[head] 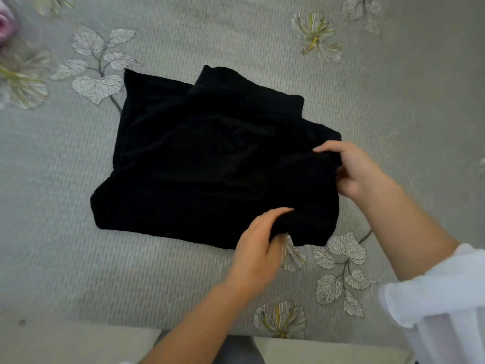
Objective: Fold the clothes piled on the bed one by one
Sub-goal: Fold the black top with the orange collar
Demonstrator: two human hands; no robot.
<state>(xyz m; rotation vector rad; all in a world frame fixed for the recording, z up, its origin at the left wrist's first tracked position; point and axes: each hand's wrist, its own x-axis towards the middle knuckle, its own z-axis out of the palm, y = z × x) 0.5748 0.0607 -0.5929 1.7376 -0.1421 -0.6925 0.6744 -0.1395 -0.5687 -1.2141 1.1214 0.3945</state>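
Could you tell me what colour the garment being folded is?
The garment is plain black, seen in the head view.

Brightness: the scene was evenly and softly lit, with no harsh highlights on the grey bedspread (183, 271).
Light source: none was seen, and its direction could not be told.
Shadows: only faint, soft ones were cast, under the left hand (258, 249) and along the lower edge of the black garment (210, 164).
Dark detail: the garment was rendered almost uniformly black, its folds barely traced.
Overexposure: the white sleeve (441, 292) at the lower right was nearly washed out.
Blur: the pink cloth (6, 24) at the upper left was smeared, and the frame's edges were softened.
Distortion: the woven stripes were bowed by the wide-angle lens towards the corners.
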